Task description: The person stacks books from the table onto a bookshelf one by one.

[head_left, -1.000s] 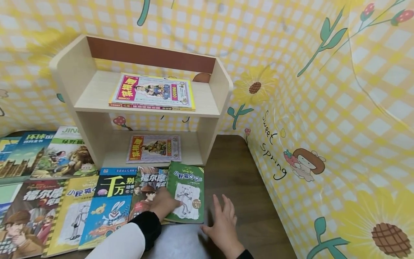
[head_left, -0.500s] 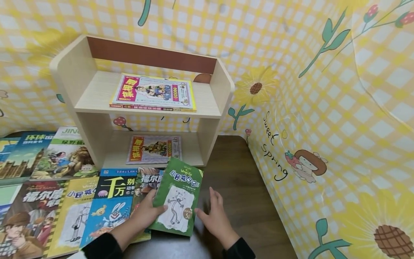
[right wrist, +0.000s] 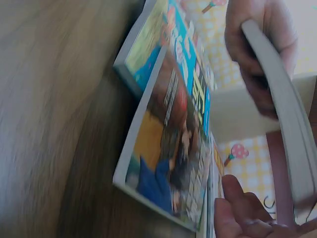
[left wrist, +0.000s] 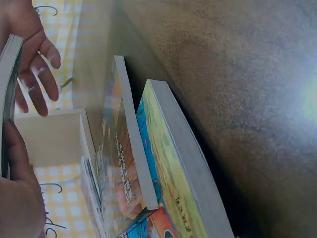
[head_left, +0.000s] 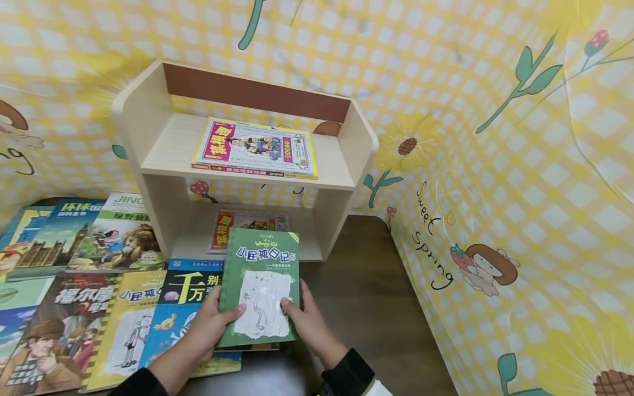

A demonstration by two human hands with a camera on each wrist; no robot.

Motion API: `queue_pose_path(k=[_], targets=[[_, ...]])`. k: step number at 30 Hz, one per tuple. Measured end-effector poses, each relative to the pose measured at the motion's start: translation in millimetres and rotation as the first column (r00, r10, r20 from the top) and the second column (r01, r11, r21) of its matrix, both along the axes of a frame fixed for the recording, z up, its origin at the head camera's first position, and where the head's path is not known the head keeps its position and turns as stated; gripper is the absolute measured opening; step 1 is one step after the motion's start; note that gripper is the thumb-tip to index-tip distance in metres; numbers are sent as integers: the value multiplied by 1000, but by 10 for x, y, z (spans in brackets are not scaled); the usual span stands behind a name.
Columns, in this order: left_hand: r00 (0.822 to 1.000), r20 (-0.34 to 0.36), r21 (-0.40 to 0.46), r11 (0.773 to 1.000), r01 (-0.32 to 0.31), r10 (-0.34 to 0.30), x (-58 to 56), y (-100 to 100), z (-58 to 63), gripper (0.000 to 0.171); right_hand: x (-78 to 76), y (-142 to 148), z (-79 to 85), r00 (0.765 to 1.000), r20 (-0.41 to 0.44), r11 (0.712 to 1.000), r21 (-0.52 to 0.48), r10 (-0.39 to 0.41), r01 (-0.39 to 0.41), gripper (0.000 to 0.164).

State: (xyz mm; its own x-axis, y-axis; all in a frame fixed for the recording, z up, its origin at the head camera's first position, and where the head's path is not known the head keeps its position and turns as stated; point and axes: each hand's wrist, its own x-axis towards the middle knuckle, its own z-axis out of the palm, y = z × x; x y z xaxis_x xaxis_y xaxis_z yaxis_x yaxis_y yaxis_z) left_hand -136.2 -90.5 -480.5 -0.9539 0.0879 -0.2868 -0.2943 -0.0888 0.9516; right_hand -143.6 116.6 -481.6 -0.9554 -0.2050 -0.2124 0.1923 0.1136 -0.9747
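Note:
A green comic-style paperback book (head_left: 260, 286) is held above the other books, its cover facing up. My left hand (head_left: 210, 322) grips its left edge, thumb on the cover and fingers underneath. At the right edge, my right hand (head_left: 312, 327) has its thumb on the cover, with the other fingers beside and below the edge. Both wrist views show the raised book (right wrist: 285, 104) edge-on. Beneath it lies a brown-covered book (right wrist: 171, 134), mostly hidden in the head view, overlapping a blue book (head_left: 190, 283).
A two-tier wooden shelf (head_left: 168, 214) stands behind, with stacked books (head_left: 257, 148) on top and another book (head_left: 223, 231) below. Several books, including a yellow one (head_left: 131, 330), lie in rows at left on the dark table (head_left: 366, 308). Patterned fabric hangs behind and at right.
My left hand has taken hold of the green book and lifted it off the pile. My right hand has closed in on its right edge. The view has shifted slightly left.

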Motion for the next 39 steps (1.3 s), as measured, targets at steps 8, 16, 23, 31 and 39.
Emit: queue_pose_path(k=[8,16,23,31,39], targets=[[996,16,-8,996,-86,86,-38,14,-47,51,-9,-230,-49,992,-60,992,-66,-110,106,62],[999,-4,-16,998,-55,54,-53,-23,-70,55,-133,-221,-23,988,-38,985,-95,-150,146,56],[998,32,-4,999,47,-47,-84,-188,-52,74,-281,-27,80,997,39,983,-169,-69,74,52],[977,-135,-118,982,147,-163,-199,-710,69,109,-401,324,191,989,62,983,-129,137,-129,53],[885,-297,-294,916,273,-359,-306,-910,199,126,-438,498,233,940,89,938,-151,329,-313,52]])
